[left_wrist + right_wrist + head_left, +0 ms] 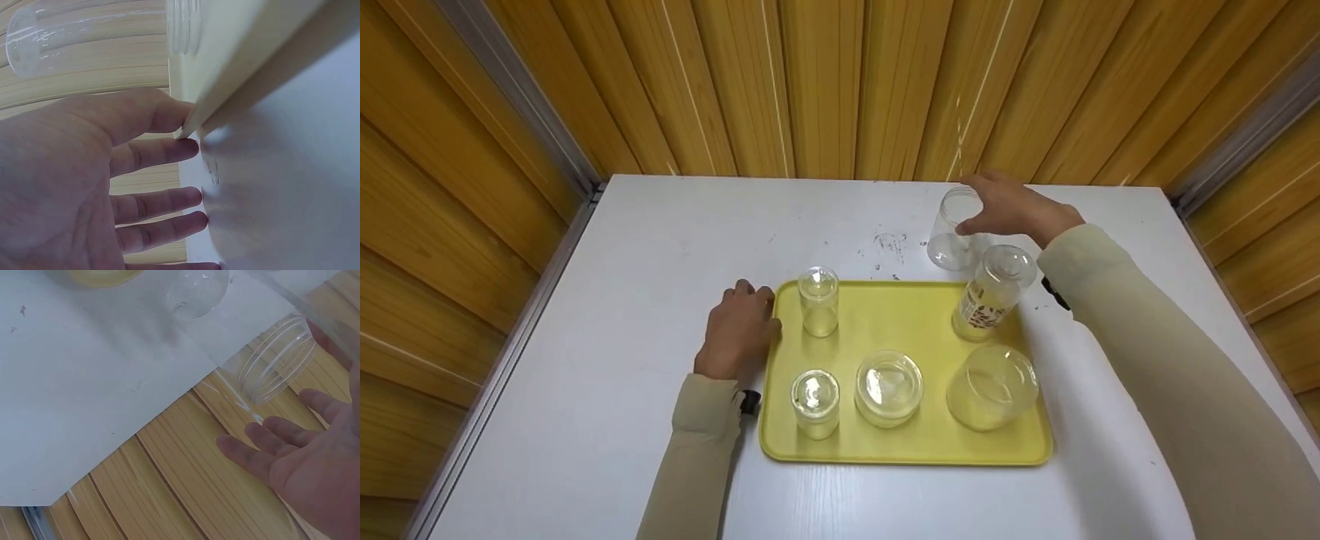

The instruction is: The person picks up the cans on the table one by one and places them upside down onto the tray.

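My left hand [739,330] is at the left edge of a yellow tray [877,454]. In the left wrist view the thumb [174,115] and index finger pinch the tray's rim, the other fingers reaching down to the table. My right hand [1012,206] is spread beside a clear jar [949,247] standing mouth up behind the tray. In the right wrist view its fingers [253,458] are apart from the jar's threaded mouth [278,360]. A tall bottle with printed patterns [986,304] stands base up at the tray's back right, near the right forearm.
Also on the tray are a small clear jar [819,304] at back left, another [816,405] at front left, a squat jar [889,390] in the middle and a wide jar [990,390] at front right. Wood-patterned panels [825,90] border the white table [607,337].
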The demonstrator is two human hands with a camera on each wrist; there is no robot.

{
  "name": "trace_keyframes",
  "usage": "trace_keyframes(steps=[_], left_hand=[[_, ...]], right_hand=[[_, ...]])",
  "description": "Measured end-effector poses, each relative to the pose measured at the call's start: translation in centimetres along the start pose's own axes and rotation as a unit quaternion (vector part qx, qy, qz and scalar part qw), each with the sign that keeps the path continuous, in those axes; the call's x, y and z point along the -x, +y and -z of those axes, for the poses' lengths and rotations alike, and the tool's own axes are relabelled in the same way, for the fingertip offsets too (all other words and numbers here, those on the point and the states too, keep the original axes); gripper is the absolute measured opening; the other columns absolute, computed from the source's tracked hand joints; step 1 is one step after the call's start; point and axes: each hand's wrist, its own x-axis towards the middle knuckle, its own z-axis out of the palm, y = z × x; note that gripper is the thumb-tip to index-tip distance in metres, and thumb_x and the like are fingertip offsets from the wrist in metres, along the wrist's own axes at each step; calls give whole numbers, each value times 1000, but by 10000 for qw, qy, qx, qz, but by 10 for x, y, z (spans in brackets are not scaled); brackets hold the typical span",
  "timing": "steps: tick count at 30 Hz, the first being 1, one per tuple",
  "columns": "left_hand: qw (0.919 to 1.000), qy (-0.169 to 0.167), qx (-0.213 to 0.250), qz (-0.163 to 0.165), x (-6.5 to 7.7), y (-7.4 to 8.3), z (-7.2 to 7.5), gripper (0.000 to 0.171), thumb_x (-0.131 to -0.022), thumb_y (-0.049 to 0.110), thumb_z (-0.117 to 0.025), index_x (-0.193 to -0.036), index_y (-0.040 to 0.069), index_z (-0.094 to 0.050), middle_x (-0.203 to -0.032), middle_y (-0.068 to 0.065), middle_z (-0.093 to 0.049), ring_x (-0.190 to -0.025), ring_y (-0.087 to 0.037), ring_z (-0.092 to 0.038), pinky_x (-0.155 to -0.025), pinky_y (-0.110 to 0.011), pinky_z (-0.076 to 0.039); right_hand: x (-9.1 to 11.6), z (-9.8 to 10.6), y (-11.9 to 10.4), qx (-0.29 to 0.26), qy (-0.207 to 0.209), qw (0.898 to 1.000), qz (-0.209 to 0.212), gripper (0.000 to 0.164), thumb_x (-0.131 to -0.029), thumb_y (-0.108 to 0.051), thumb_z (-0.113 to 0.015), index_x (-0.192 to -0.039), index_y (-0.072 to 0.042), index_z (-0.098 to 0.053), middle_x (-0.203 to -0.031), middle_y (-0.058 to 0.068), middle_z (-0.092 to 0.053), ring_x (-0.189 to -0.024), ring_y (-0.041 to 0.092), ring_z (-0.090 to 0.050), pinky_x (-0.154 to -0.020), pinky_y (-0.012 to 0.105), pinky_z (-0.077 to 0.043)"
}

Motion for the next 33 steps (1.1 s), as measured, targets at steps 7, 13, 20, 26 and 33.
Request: trace_keyframes(steps=[7, 13, 20, 26, 33], left_hand=[[9997, 123, -149, -180, 1, 1, 0, 35, -95, 13, -66, -125, -3, -72, -116, -25, -62, -103, -43, -60, -82, -58, -56], [9997, 83, -173, -155, 2, 2, 0, 33, -95, 13, -65, -124, -3, -72, -115, -24, -62, -102, -42, -60, -82, -57, -56], [9998, 59, -170, -107, 2, -1, 1, 32, -95, 13, -64, -121, -3, -72, -112, -23, -61, -100, -41, -59, -82, -56, -55], [9997, 78, -167, -129, 3, -3, 1, 34, -96, 14, -66, -123, -4, -72, -116, -26, -62, -104, -43, -60, -83, -58, -56], [9999, 58, -137, -85, 2, -4, 1, 34, -96, 15, -66, -125, -2, -71, -116, -24, -61, -103, -41, -59, -83, -57, -56]], right_hand=[[-6, 6, -2, 132, -169, 9997, 122, 92, -98, -36, -76, -169, -9, -23, -171, 27, -18, -156, 48, -19, -118, 73, -22], [-8, 7, -3, -79, -373, 9991, -176, 96, -97, -33, -78, -171, -14, -19, -174, 22, -16, -157, 47, -16, -117, 75, -21], [-11, 5, -9, -107, -527, 9978, -384, 96, -95, -32, -80, -171, -19, -22, -174, 19, -18, -157, 46, -17, -114, 78, -22], [-12, 3, -13, -116, -586, 9972, -459, 92, -96, -31, -80, -170, -23, -26, -174, 18, -21, -155, 46, -22, -112, 79, -26], [-13, 3, -15, 117, -513, 9979, -377, 87, -95, -30, -80, -166, -19, -30, -168, 20, -32, -149, 46, -34, -108, 77, -32]])
